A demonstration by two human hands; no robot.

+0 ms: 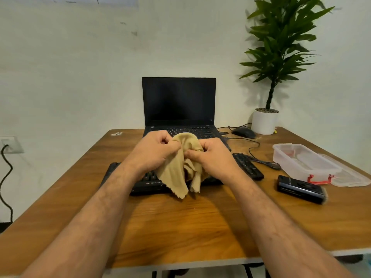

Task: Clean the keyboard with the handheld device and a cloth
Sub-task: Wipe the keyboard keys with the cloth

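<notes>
A: So where was the keyboard [249, 167]?

B: On the desk [180, 227], under his arms. Left hand [158, 149] and right hand [212, 155] both pinched the tan cloth [180, 175] above it. Handheld device [300, 189] sat aside. Looked like cloth-prep; wiping needed it bunched and lowered.

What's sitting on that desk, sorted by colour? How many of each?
Black: 4, the keyboard, laptop, mouse and handheld device
Tan: 1, the cloth, held above the keyboard by the left hand and right hand
Clear: 1, the plastic box
White: 1, the plant pot
Total: 7
</notes>
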